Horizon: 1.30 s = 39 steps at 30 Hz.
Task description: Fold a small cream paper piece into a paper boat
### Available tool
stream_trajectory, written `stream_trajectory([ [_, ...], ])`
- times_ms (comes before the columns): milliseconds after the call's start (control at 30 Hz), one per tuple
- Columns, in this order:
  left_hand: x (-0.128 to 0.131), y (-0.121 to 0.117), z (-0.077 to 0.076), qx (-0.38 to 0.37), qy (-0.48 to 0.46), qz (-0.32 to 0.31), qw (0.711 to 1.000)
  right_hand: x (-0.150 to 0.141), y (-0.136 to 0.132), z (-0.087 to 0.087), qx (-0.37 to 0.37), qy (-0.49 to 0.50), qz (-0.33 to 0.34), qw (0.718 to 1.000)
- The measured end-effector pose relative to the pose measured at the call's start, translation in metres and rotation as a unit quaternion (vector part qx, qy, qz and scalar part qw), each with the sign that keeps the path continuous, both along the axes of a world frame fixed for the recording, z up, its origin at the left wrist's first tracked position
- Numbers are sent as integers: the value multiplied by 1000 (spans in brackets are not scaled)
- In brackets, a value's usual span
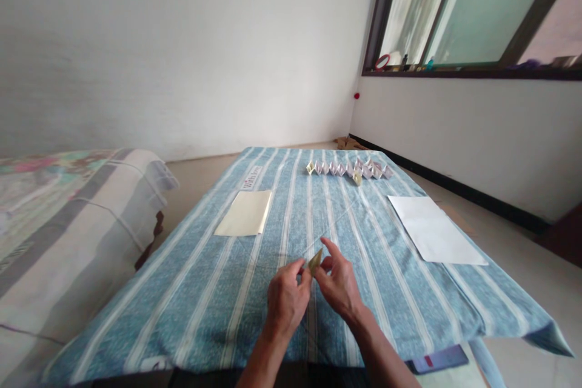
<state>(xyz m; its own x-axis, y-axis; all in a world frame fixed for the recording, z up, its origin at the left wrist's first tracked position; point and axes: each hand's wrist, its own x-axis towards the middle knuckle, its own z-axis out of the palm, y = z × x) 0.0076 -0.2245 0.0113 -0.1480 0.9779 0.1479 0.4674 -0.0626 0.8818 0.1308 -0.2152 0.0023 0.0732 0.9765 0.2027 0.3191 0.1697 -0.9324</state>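
My left hand (285, 299) and my right hand (339, 282) meet over the near middle of a table under a blue striped cloth (204, 279). Both pinch a small folded piece of olive-yellow paper (314, 260) between thumb and fingers, its point tilted up. A cream sheet of paper (244, 213) lies flat to the left. A white sheet (434, 230) lies to the right. At the far edge sits a row of several small folded paper pieces (349, 168).
A bed or sofa with a striped cover (59, 224) stands close on the left. White walls and a window with a dark sill (473, 71) are at the right. A dark flat object (439, 359) pokes out under the cloth's near right edge.
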Motion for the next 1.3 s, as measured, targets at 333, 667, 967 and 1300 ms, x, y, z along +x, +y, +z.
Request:
stream_trajectory([
  [333,0,7,17,-34,-28,-44,998,2,-10,11,61,-132,4,989],
  [667,-5,7,14,-116,-112,-64,985,10,-7,10,40,-153,-11,987],
  [967,-3,-1,28,-187,-218,-74,955,15,-7,16,31,-142,-10,989],
  [1300,-10,-4,30,-203,-263,-114,936,21,-7,19,15,-34,73,997],
])
